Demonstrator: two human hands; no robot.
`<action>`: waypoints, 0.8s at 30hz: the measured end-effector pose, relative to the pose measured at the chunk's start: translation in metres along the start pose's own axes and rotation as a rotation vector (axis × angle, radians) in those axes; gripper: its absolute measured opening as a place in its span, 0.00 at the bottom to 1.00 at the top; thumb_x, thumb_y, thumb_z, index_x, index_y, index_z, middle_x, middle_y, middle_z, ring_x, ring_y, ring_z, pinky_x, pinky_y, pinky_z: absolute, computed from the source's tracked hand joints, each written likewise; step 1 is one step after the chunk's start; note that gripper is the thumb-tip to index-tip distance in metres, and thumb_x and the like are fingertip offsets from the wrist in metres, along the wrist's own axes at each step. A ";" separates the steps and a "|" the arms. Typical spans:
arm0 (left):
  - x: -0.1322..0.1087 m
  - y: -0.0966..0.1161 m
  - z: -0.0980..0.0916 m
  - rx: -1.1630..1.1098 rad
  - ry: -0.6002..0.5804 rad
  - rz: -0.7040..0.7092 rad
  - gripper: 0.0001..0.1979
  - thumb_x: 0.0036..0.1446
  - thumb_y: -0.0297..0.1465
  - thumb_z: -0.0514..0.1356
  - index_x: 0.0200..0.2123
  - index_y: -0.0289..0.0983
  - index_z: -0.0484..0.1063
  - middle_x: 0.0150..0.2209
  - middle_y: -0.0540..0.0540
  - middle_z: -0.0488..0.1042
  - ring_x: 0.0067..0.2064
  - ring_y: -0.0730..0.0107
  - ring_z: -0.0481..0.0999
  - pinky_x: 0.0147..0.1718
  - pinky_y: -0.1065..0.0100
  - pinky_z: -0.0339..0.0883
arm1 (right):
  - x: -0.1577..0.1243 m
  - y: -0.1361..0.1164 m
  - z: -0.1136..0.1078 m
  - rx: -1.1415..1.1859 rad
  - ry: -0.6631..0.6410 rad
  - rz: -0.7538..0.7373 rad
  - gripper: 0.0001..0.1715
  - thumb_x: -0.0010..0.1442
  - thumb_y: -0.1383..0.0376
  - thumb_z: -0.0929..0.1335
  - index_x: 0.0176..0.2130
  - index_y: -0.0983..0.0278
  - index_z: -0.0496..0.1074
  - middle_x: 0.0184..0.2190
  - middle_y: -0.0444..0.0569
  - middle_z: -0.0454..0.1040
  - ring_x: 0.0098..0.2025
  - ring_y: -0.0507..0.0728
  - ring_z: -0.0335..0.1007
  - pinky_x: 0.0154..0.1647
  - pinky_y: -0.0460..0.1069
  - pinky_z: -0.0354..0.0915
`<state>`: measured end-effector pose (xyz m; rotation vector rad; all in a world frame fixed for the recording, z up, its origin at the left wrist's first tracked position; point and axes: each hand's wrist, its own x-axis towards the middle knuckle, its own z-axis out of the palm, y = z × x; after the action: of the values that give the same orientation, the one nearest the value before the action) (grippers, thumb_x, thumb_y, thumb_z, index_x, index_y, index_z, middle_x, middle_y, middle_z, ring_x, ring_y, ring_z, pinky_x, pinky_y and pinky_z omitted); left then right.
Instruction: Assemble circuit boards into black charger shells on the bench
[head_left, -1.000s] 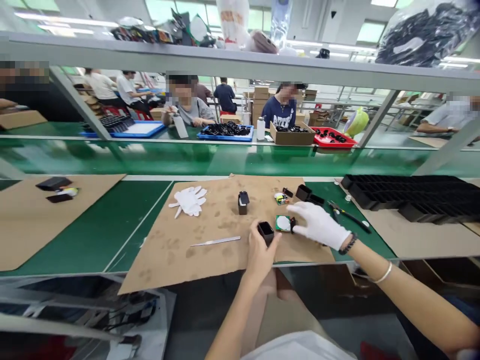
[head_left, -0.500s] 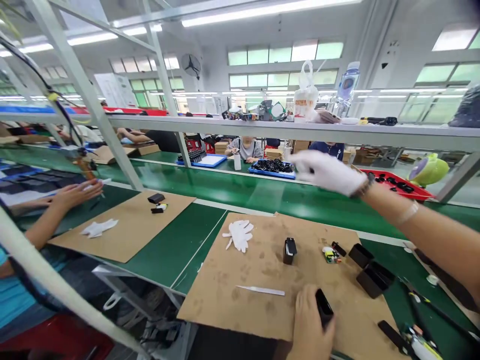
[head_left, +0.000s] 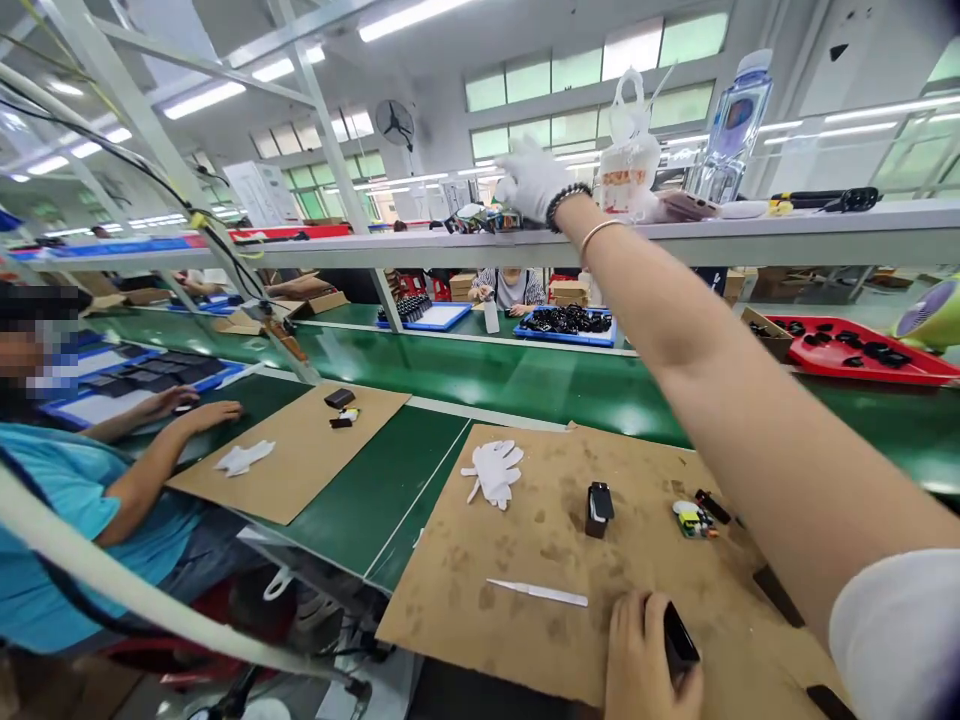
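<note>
My left hand (head_left: 651, 655), bare, rests at the near edge of a brown cardboard sheet (head_left: 450, 600) with its fingers wrapped round a black plastic case (head_left: 679, 640), open side up. My right hand (head_left: 532, 182), in a white glove, is stretched up to the shelf beside a pile of small circuit boards (head_left: 480, 218). Its fingers are blurred, so whether it holds anything is unclear. On the cardboard lie white tweezers (head_left: 537, 592), an empty white glove (head_left: 495, 472), an upright black case with a lid-like top (head_left: 598, 510) and a small circuit board (head_left: 694, 520).
The shelf (head_left: 420, 250) carries a plastic bag with a cup (head_left: 628, 165) and a water bottle (head_left: 735, 130). Beyond are a blue tray (head_left: 566, 338) and a red tray (head_left: 870, 365) of black parts. A co-worker in blue (head_left: 67, 530) sits at left.
My right hand has moved left and up, from above the green belt to the shelf top. My left hand still holds the black case. The co-worker's hands have lowered to the table.
</note>
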<state>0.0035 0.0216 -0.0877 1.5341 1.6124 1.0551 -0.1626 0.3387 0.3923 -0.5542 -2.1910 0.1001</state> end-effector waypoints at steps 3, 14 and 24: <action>-0.003 0.015 -0.015 -0.023 -0.008 0.006 0.29 0.55 0.30 0.61 0.61 0.37 0.70 0.61 0.31 0.70 0.62 0.37 0.68 0.65 0.39 0.59 | -0.031 -0.011 -0.040 -0.098 0.053 0.020 0.15 0.59 0.80 0.65 0.47 0.79 0.73 0.64 0.49 0.69 0.76 0.64 0.42 0.71 0.60 0.46; -0.003 0.012 -0.015 0.133 0.160 0.170 0.20 0.60 0.30 0.60 0.56 0.38 0.68 0.53 0.36 0.75 0.58 0.46 0.74 0.58 0.44 0.68 | -0.401 -0.017 -0.118 -0.287 -0.549 0.340 0.20 0.67 0.64 0.68 0.57 0.61 0.76 0.55 0.48 0.79 0.58 0.61 0.76 0.64 0.56 0.68; -0.008 0.014 -0.022 0.134 0.174 0.234 0.21 0.60 0.33 0.61 0.57 0.39 0.66 0.55 0.37 0.75 0.57 0.50 0.75 0.56 0.49 0.69 | -0.486 0.030 -0.004 -0.395 -0.668 0.841 0.23 0.69 0.55 0.69 0.58 0.65 0.70 0.55 0.54 0.73 0.53 0.60 0.74 0.54 0.60 0.73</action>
<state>-0.0087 0.0112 -0.0653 1.7966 1.6779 1.2572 0.1139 0.1599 0.0331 -1.8633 -2.4472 0.3383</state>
